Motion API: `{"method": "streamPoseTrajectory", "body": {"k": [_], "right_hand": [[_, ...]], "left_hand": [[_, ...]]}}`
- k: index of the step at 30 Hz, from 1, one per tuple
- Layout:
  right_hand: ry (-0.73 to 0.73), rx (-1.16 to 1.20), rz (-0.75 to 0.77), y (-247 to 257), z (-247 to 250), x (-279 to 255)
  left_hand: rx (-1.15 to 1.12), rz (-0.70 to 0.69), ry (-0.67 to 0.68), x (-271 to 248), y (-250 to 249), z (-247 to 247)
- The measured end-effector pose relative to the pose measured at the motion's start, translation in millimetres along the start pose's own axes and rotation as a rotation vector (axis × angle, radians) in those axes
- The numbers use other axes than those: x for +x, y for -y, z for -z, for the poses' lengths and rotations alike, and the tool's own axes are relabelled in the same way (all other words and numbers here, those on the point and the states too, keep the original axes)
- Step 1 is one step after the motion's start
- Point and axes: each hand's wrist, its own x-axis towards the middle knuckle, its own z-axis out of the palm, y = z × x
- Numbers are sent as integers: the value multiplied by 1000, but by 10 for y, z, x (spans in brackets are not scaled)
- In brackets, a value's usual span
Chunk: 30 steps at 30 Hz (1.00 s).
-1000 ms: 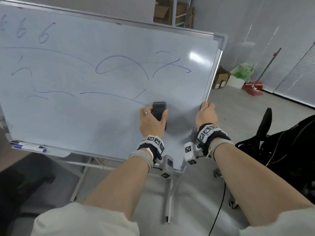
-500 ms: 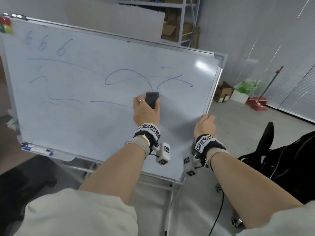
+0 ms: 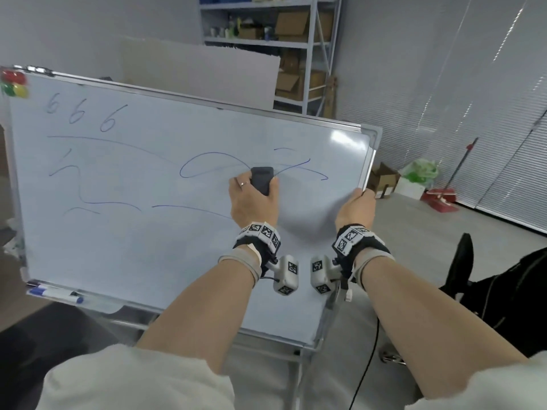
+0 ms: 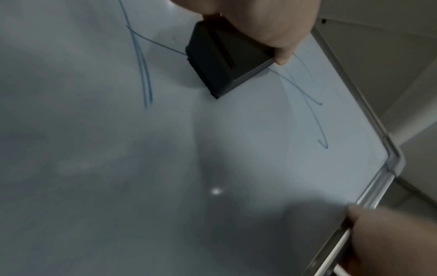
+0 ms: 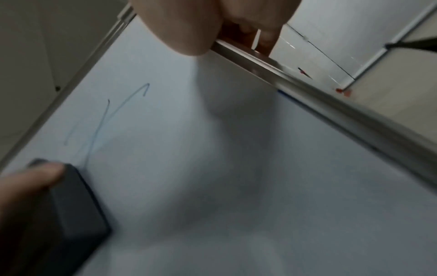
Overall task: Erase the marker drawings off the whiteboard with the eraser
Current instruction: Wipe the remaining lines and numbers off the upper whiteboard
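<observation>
The whiteboard [image 3: 148,247] on its stand carries blue marker lines: three sixes at top left, long curves, a loop [image 3: 201,164] and strokes [image 3: 310,170] near the right side. My left hand [image 3: 251,199] grips the dark grey eraser [image 3: 262,179] and presses it flat on the board where the loop meets the right strokes. In the left wrist view the eraser [image 4: 224,61] sits on a line's end, strokes [image 4: 312,104] beyond it. My right hand [image 3: 355,208] holds the board's right frame edge [image 3: 368,170], thumb in front and fingers [image 5: 264,39] behind.
Blue markers [image 3: 56,294] lie on the tray at the board's lower left. Coloured magnets [image 3: 13,84] sit at the top left corner. Shelving with cardboard boxes [image 3: 290,54] stands behind. A black chair [image 3: 503,291] is at right; a red broom [image 3: 441,196] leans by the blinds.
My left hand has slid the eraser up the board from the lower curve to the loop, wiping out the curve's right end. The right hand stays on the frame edge.
</observation>
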Motion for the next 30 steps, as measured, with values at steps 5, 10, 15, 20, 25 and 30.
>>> {"method": "streamPoseTrajectory", "body": {"k": [5,10,15,20,25,30], "right_hand": [[-17,4,8,-38,29,62],[33,-13,4,-112,151,112],[87,8,26,-150,172,122],[99,26,64,-128,127,60],[93,24,54,-158,259,97],[210,-12,65,-178,399,120]], "left_hand": [[-13,6,-20,107,-75,-65],[42,-245,225,-160,-366,-247],[38,-427,365,-259,-553,-354],[7,-313,84,63,-409,-235],[-4,-272,108,57,-521,-222],[-42,-417,384,-357,-853,-431]]}}
